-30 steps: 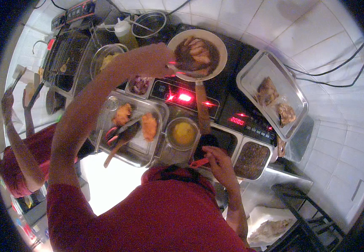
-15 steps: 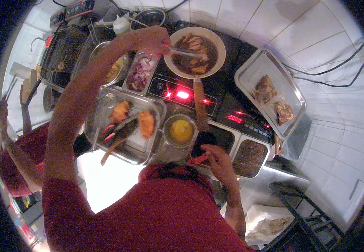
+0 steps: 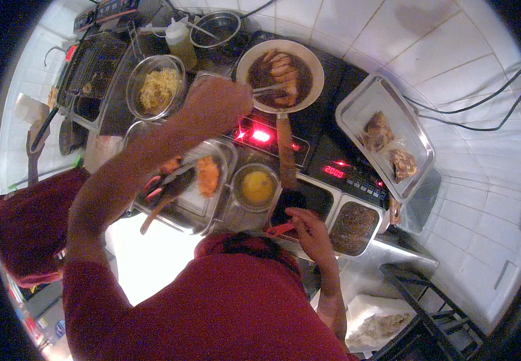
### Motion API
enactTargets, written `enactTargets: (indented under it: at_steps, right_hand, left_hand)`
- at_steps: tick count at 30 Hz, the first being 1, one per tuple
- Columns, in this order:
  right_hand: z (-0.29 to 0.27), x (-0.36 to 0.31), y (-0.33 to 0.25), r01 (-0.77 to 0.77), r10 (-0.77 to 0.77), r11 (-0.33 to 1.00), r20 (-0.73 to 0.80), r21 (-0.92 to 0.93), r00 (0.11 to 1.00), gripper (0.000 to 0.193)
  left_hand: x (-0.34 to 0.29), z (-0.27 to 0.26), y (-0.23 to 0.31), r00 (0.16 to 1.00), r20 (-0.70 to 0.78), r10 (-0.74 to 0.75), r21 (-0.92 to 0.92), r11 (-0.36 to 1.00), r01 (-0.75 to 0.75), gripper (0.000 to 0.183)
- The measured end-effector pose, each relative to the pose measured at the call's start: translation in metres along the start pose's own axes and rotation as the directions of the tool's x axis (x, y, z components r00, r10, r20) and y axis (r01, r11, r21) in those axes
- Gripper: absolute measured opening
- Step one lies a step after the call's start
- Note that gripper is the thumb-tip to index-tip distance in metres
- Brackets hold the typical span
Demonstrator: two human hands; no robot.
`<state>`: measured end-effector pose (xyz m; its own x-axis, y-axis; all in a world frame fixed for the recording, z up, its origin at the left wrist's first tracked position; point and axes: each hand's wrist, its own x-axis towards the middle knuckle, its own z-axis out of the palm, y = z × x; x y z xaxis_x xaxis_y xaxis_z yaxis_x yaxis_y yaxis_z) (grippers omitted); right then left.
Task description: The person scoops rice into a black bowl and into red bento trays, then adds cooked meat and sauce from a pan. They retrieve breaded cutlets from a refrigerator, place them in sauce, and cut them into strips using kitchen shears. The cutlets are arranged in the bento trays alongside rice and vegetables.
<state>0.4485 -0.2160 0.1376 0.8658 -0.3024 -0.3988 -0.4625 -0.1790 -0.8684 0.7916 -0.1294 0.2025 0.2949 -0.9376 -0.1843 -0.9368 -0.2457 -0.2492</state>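
My left hand [image 3: 221, 103] reaches across from the left, fingers closed round a thin metal utensil [image 3: 268, 88]. The utensil's far end touches sliced meat [image 3: 284, 75] in dark sauce inside a pale, wooden-handled pan [image 3: 319, 75]; its exact kind is unclear. Lower right, closed fingers of my right hand [image 3: 313, 236] grip a red handle [image 3: 281, 229]; whatever it belongs to is hard to make out. It lies above the front edge of a dark rectangular container [image 3: 311, 195]. Nearby sits a round bowl of yellow liquid [image 3: 255, 186].
Left of the bowl, a metal tray [image 3: 212, 219] holds orange breaded pieces and tongs. Another tray [image 3: 356, 123] with browned pieces rests at right. A bowl of yellow shreds [image 3: 158, 90] and a squeeze bottle [image 3: 180, 45] stand behind my arm. A person in a red sleeve [image 3: 37, 222] is at left.
My left hand has come down toward me, lowering the utensil's near end. My right hand stays nearly in place with the red handle. The other person's hands have left the view.
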Motion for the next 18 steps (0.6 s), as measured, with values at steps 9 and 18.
enactTargets:
  at_steps: [9,18]
  right_hand:
    - [0.002,-0.001,0.001,-0.033,0.033,0.999,-0.012,0.013,0.999,0.028]
    - [-0.001,0.0,0.0,-0.045,0.045,0.999,0.021,0.013,0.999,0.029]
  left_hand:
    - [-0.019,-0.009,0.013,0.978,-0.209,-0.014,0.045,0.999,0.024,0.015]
    - [0.017,0.007,-0.082,0.986,-0.042,0.161,-0.394,0.904,-0.165,0.034]
